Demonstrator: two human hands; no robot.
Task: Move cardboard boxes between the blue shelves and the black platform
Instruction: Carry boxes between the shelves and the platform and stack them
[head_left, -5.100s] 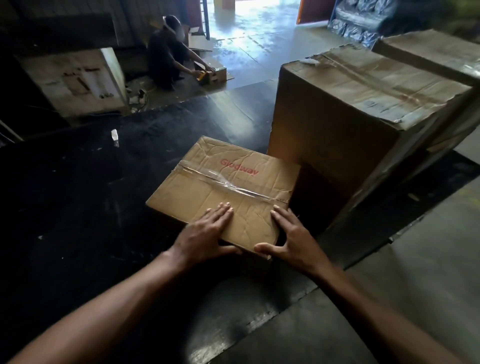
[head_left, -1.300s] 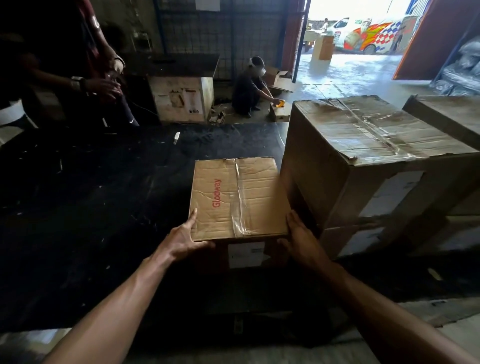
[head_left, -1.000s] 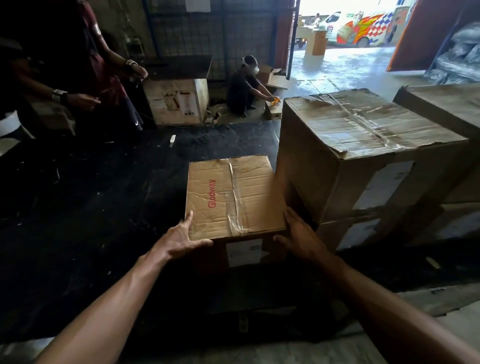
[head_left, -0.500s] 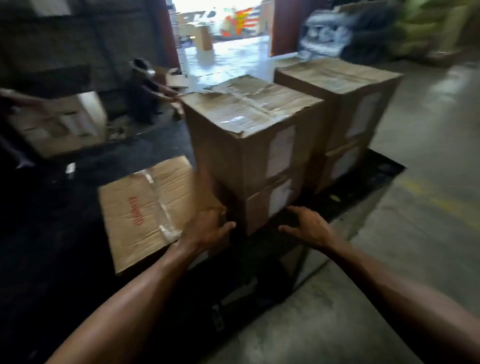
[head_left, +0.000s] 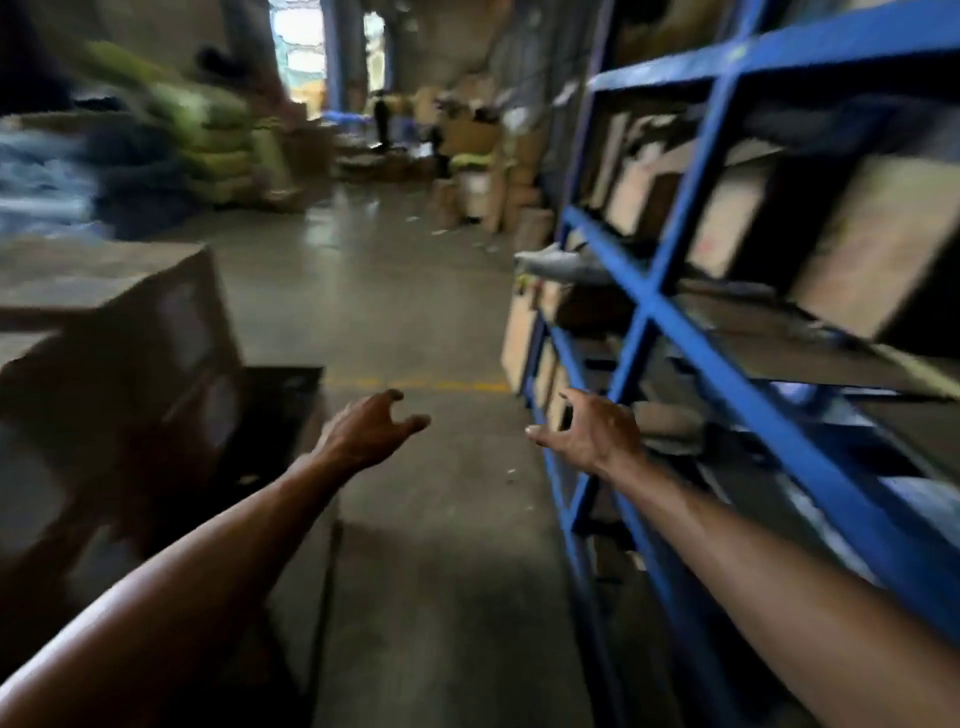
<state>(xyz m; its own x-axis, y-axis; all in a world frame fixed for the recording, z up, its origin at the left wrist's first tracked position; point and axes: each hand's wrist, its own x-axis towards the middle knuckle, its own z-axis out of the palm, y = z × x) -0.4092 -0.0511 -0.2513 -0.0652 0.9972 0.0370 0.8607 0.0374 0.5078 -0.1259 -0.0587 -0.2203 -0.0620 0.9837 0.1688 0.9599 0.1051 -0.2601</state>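
Head view: left hand (head_left: 371, 428) and right hand (head_left: 592, 431) spread, empty; writing on cardboard boxes (head_left: 104, 338) blurred.

Concrete floor (head_left: 395, 291): grey, with a thin yellow line (head_left: 415, 385) across it. Far end: stacked green sacks (head_left: 218, 156) at left, loose cartons (head_left: 467, 140) at centre, all blurred.

Blue shelves (head_left: 691, 358), right side: steel frame, several tiers. Upper visible tier carries cardboard boxes (head_left: 872, 244) standing side by side. Tiers below hold flat, blurred items; type not resolvable.

Black platform (head_left: 291, 395), left side: low, on the floor. A large cardboard box (head_left: 119, 332) sits directly on it, close to the corner.
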